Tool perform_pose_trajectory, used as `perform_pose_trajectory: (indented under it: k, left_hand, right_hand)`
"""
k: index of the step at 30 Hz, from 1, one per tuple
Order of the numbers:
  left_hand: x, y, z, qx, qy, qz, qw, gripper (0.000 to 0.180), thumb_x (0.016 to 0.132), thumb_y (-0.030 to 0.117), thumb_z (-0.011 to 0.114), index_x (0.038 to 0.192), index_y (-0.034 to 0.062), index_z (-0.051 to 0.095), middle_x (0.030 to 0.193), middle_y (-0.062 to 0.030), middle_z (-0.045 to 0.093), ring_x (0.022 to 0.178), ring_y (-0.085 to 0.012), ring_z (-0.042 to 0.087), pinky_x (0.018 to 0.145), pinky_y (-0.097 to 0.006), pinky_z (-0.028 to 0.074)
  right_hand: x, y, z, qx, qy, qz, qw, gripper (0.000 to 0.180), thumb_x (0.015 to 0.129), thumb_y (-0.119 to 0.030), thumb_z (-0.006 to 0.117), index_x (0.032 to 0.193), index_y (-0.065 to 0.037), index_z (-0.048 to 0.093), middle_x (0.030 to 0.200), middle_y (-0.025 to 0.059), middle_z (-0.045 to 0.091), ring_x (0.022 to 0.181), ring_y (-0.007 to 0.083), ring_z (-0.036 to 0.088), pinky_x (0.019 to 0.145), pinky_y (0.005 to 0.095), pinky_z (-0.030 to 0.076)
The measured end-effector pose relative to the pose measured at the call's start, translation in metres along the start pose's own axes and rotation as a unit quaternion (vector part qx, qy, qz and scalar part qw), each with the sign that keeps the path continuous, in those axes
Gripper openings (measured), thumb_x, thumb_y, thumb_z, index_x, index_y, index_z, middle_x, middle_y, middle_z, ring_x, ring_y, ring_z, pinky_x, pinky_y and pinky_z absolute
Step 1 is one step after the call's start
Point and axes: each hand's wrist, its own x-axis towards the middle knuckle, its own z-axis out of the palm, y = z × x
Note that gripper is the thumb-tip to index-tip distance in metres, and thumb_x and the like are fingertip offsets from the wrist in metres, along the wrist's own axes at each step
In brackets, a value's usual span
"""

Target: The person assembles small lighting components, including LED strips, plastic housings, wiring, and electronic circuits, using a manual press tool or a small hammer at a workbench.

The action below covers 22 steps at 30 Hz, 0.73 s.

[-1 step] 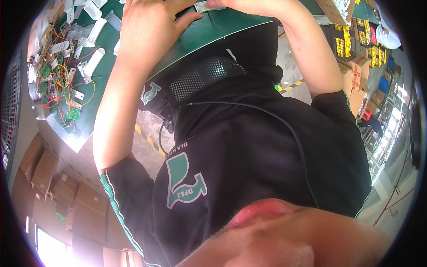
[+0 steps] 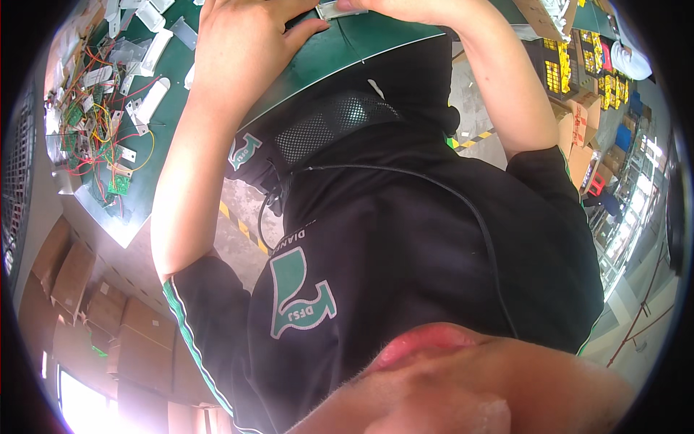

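Note:
At the top edge a small white plastic piece (image 2: 334,10) lies by the green tabletop (image 2: 354,37), between my two hands. My right hand (image 2: 408,9) comes from the right with a digit pressed on the piece; the picture's edge cuts off its other fingers. My left hand (image 2: 249,40) is on the left, its thumb stretched out and apart from the forefinger. That thumb ends just below the left end of the piece. The tips of its other fingers are out of the picture. A thin dark line, perhaps a wire, runs down the tabletop from near the piece.
Left of my left arm lies a tangle of red and yellow wires with green circuit boards (image 2: 118,185) and metal plates. White plastic housings (image 2: 153,100) are beside it. An open cardboard box (image 2: 546,18) stands at the upper right. Yellow-filled crates (image 2: 557,69) are beyond.

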Motion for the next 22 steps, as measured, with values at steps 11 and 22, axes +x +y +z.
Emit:
perform_pose_trajectory:
  k: [11,22]
  left_hand:
    - [-0.004,0.001,0.002,0.007,0.008,-0.008,1.000,0.024,0.076,0.022,0.084,0.097,0.0101,0.081,0.121,-0.0100,0.070,0.117,-0.0337,0.060,0.100,-0.046,0.047]
    - [-0.004,0.002,0.001,0.009,0.000,-0.016,1.000,0.027,0.076,0.022,0.084,0.100,0.0096,0.080,0.124,-0.0101,0.069,0.121,-0.0338,0.059,0.103,-0.046,0.045]
  right_hand:
    - [0.007,-0.024,-0.014,0.008,-0.074,0.068,0.995,0.023,0.088,-0.018,0.076,0.092,0.004,0.072,0.084,0.0247,0.071,0.081,0.0356,0.070,0.076,0.0427,0.053]
    - [0.001,-0.029,-0.009,-0.022,-0.012,0.089,0.996,0.040,0.087,-0.024,0.078,0.121,-0.005,0.068,0.115,0.0268,0.070,0.106,0.0373,0.068,0.088,0.0430,0.051]
